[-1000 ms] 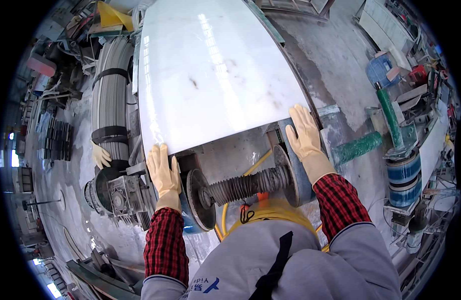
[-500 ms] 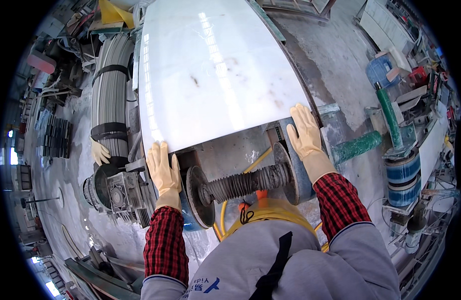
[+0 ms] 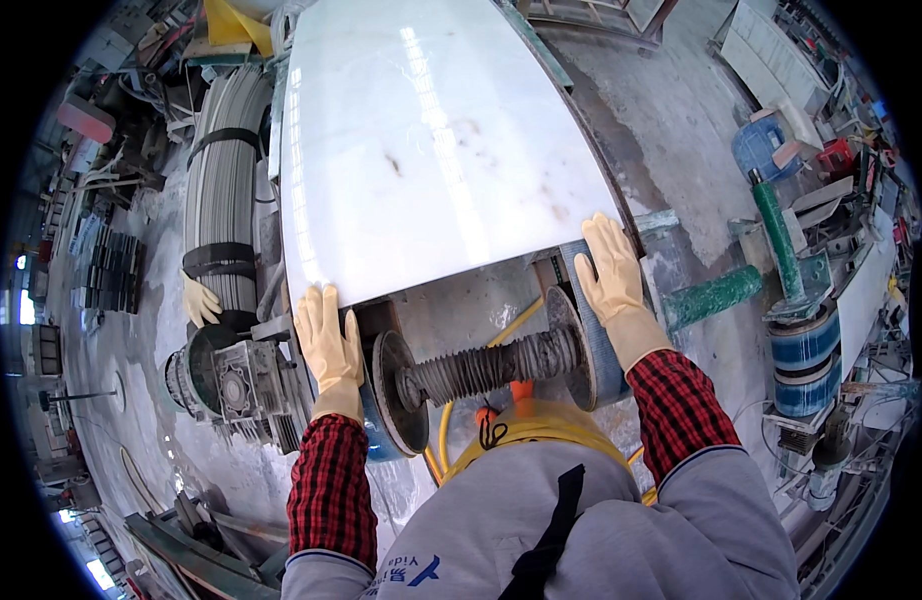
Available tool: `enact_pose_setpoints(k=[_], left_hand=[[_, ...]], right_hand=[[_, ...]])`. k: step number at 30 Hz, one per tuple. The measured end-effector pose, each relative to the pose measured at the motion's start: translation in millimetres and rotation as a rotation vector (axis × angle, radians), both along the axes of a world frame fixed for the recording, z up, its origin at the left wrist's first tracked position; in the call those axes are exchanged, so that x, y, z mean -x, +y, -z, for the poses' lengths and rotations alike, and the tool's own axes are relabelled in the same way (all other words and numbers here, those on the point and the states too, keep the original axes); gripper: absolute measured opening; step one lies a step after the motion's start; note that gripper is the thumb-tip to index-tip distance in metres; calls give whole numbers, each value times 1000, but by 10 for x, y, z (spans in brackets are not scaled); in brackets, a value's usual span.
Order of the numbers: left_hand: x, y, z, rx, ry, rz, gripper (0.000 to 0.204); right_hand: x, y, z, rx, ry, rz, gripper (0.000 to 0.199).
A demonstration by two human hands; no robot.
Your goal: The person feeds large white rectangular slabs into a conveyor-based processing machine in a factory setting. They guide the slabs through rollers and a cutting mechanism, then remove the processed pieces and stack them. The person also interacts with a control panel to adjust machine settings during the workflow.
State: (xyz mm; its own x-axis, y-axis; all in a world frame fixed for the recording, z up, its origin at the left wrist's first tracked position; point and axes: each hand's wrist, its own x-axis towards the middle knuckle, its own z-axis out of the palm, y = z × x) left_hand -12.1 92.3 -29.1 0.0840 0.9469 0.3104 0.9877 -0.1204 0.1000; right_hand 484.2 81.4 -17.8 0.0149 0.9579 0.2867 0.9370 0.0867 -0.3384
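A glossy white stone slab point(image 3: 431, 170) with faint veins and small brown spots lies on the belts of a roller conveyor, its near edge toward me. At its near left corner rests my left hand point(image 3: 329, 345) in a cream rubber glove, fingers stretched out. My right hand point(image 3: 617, 285), gloved alike, lies with its fingers extended at the near right corner, over the blue belt. Neither hand grips anything. Between my arms, just in front of my body, runs a ribbed dark roller shaft point(image 3: 491, 370) with a round disc at each end.
Left of the conveyor stand a gear motor point(image 3: 243, 380) and a strapped bundle of long grey strips point(image 3: 221, 190). A loose cream glove point(image 3: 199, 298) lies beside them. To the right are a green pipe point(image 3: 716, 298), a blue drum point(image 3: 806, 360) and a blue water jug point(image 3: 761, 148).
The whole view has shifted very slightly. Both hands keep their places against the slab's near corners.
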Motion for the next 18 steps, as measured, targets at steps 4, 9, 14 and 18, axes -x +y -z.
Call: enact_pose_setpoints(k=[4, 9, 14, 18], left_hand=[[7, -25, -4, 1, -8, 4, 56], [-2, -58, -2, -7, 6, 4, 56], [-11, -70, -17, -19, 20, 14, 57], [5, -78, 6, -30, 60, 12, 57]], right_hand=[[3, 1, -16, 1, -6, -20, 56], [31, -5, -47, -128, -57, -40, 50], [4, -29, 39, -150, -113, -27, 50], [12, -28, -2, -107, -105, -32, 51]])
